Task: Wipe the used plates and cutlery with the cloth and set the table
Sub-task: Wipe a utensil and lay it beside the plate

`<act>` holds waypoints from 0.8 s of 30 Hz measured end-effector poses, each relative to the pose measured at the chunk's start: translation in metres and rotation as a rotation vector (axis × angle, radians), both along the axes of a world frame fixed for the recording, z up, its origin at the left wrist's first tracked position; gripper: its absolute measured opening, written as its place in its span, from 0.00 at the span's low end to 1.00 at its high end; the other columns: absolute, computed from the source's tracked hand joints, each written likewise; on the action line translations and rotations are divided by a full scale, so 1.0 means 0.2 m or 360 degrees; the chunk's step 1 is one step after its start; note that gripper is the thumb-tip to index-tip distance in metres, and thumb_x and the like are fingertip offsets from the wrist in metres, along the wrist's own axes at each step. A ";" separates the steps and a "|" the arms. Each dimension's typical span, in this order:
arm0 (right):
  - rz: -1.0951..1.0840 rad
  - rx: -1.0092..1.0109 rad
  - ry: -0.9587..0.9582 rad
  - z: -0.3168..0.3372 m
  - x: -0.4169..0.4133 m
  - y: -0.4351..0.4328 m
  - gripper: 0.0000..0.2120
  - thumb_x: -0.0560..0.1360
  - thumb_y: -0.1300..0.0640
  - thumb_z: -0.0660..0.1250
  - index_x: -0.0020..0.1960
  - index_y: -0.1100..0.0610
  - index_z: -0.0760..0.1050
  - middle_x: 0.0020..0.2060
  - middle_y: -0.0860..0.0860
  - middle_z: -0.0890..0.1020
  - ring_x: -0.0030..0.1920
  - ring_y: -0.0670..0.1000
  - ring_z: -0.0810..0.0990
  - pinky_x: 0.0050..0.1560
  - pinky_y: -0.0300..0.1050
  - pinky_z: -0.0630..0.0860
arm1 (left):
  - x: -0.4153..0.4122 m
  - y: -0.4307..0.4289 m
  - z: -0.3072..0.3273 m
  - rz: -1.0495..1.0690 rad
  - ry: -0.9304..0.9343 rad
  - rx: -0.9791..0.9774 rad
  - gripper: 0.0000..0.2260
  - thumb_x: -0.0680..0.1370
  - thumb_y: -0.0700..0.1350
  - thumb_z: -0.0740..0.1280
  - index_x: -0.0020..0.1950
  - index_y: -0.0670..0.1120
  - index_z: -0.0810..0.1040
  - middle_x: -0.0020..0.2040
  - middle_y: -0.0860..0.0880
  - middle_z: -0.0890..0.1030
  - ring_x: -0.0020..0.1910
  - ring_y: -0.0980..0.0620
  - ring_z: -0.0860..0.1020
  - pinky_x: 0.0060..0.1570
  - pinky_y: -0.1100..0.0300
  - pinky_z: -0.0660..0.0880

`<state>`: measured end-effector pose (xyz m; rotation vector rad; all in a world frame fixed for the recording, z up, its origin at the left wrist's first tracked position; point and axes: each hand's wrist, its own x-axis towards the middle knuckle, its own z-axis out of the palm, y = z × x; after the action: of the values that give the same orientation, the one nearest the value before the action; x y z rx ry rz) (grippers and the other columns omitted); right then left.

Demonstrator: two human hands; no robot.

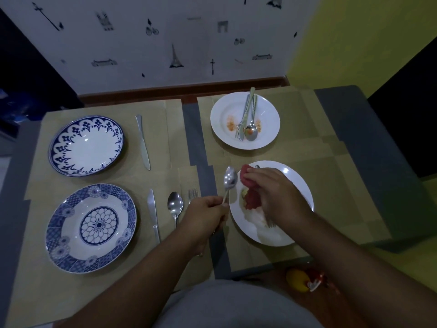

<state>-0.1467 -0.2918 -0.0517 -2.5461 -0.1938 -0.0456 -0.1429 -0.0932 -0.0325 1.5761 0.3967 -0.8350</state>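
My left hand (208,214) grips the handle of a spoon (230,179), bowl up, just left of the near white plate (300,185). My right hand (274,192) holds a red cloth (247,179) over that plate, close beside the spoon's bowl. A fork (269,223) lies on this plate, mostly hidden under my hand. The far white plate (267,114) has orange smears and carries a knife, fork and spoon (250,131). On the left lie two blue-patterned plates (86,145) (91,227), each with a knife (143,143) (153,214); a spoon (175,204) and fork (193,192) lie by the near one.
Brown paper mats (165,178) cover the grey table (343,138). The wall stands just behind the table's far edge. A yellow and red object (305,280) lies on the floor below the near right edge.
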 end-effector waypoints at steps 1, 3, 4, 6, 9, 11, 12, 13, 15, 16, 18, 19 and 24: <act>0.0002 0.0010 0.0020 0.00 0.00 0.00 0.22 0.72 0.63 0.72 0.64 0.54 0.77 0.63 0.50 0.78 0.64 0.49 0.74 0.67 0.51 0.71 | 0.00 -0.01 0.00 -0.0003 -0.0004 0.0005 0.08 0.82 0.42 0.65 0.49 0.48 0.84 0.36 0.48 0.79 0.32 0.55 0.73 0.32 0.64 0.72; 0.0023 0.0032 0.0042 0.00 -0.02 0.01 0.22 0.72 0.64 0.72 0.65 0.55 0.77 0.64 0.51 0.77 0.65 0.49 0.73 0.68 0.49 0.70 | -0.01 -0.03 0.01 -0.0003 0.0006 0.0003 0.10 0.83 0.40 0.62 0.48 0.50 0.81 0.41 0.46 0.81 0.35 0.54 0.76 0.34 0.64 0.74; 0.0028 0.0045 0.0032 0.00 -0.02 0.01 0.21 0.72 0.65 0.71 0.64 0.56 0.77 0.65 0.51 0.77 0.65 0.50 0.73 0.68 0.47 0.69 | -0.02 -0.04 0.01 -0.0006 0.0010 0.0000 0.11 0.84 0.40 0.60 0.49 0.50 0.80 0.42 0.46 0.82 0.37 0.54 0.77 0.34 0.65 0.75; 0.0047 0.0066 0.0002 0.01 -0.03 0.03 0.22 0.71 0.69 0.71 0.63 0.57 0.77 0.64 0.52 0.77 0.65 0.51 0.73 0.68 0.44 0.68 | -0.02 -0.05 0.01 -0.0032 -0.0011 0.0011 0.11 0.84 0.39 0.59 0.52 0.49 0.80 0.45 0.46 0.84 0.39 0.53 0.80 0.35 0.66 0.78; 0.0226 0.0000 0.0082 0.03 -0.06 0.06 0.26 0.70 0.70 0.71 0.66 0.56 0.75 0.66 0.52 0.76 0.67 0.51 0.72 0.69 0.48 0.68 | -0.03 -0.04 0.02 -0.0034 -0.0030 -0.0027 0.10 0.84 0.38 0.60 0.54 0.47 0.80 0.46 0.44 0.84 0.40 0.53 0.82 0.38 0.64 0.81; 0.0425 -0.0087 0.0100 0.03 -0.09 0.06 0.29 0.69 0.70 0.71 0.68 0.55 0.73 0.68 0.52 0.74 0.69 0.51 0.70 0.69 0.48 0.67 | -0.03 -0.02 0.02 -0.0046 -0.0037 -0.0039 0.10 0.84 0.38 0.60 0.55 0.47 0.81 0.45 0.45 0.84 0.39 0.54 0.81 0.36 0.65 0.79; 0.0460 -0.0110 0.0089 0.04 -0.08 0.05 0.29 0.69 0.70 0.71 0.68 0.55 0.73 0.68 0.52 0.74 0.69 0.51 0.70 0.69 0.48 0.67 | -0.04 -0.02 0.02 -0.0068 -0.0055 -0.0028 0.10 0.84 0.38 0.60 0.55 0.47 0.81 0.44 0.45 0.84 0.37 0.56 0.80 0.34 0.67 0.77; 0.0434 -0.0105 0.0085 0.05 -0.05 0.05 0.28 0.69 0.69 0.71 0.67 0.55 0.74 0.67 0.51 0.75 0.68 0.50 0.71 0.68 0.48 0.68 | -0.04 -0.01 0.02 -0.0086 -0.0082 -0.0013 0.11 0.84 0.38 0.60 0.55 0.47 0.82 0.43 0.46 0.84 0.36 0.58 0.80 0.33 0.68 0.75; 0.0291 -0.0013 0.0038 0.07 0.01 0.05 0.15 0.72 0.65 0.70 0.57 0.54 0.79 0.56 0.50 0.81 0.57 0.49 0.77 0.60 0.48 0.75 | -0.05 -0.01 0.01 -0.0093 -0.0137 0.0007 0.11 0.84 0.39 0.61 0.56 0.45 0.83 0.43 0.47 0.84 0.33 0.60 0.78 0.31 0.70 0.73; 0.0239 0.0037 0.0013 0.07 0.04 0.04 0.09 0.73 0.64 0.69 0.51 0.53 0.79 0.50 0.48 0.81 0.51 0.48 0.77 0.55 0.49 0.76 | -0.05 0.00 0.01 -0.0086 -0.0149 0.0007 0.11 0.84 0.39 0.61 0.56 0.44 0.83 0.43 0.47 0.84 0.32 0.61 0.78 0.31 0.70 0.73; 0.0227 -0.0005 0.0047 0.06 0.02 0.04 0.12 0.73 0.65 0.68 0.54 0.52 0.78 0.52 0.47 0.81 0.53 0.47 0.77 0.56 0.48 0.76 | -0.05 0.00 0.01 -0.0076 -0.0143 -0.0001 0.11 0.84 0.39 0.61 0.57 0.43 0.83 0.42 0.47 0.83 0.31 0.62 0.77 0.30 0.71 0.72; 0.0292 -0.0069 0.0086 0.05 -0.02 0.05 0.18 0.73 0.66 0.69 0.60 0.52 0.78 0.58 0.48 0.80 0.59 0.48 0.76 0.62 0.48 0.74 | -0.05 0.00 0.01 -0.0079 -0.0135 0.0000 0.11 0.84 0.39 0.61 0.58 0.43 0.83 0.42 0.47 0.83 0.31 0.62 0.77 0.31 0.72 0.72; 0.0426 -0.0058 0.0098 0.08 -0.01 0.06 0.16 0.70 0.65 0.72 0.57 0.55 0.79 0.56 0.53 0.81 0.58 0.52 0.77 0.61 0.49 0.74 | -0.06 0.01 -0.01 -0.0105 -0.0174 0.0013 0.11 0.84 0.38 0.60 0.59 0.42 0.82 0.40 0.48 0.82 0.30 0.63 0.76 0.31 0.72 0.72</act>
<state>-0.1495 -0.2794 -0.0354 -2.5311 -0.5127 0.1405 -0.1559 -0.0909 -0.0336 1.6419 0.2710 -0.7943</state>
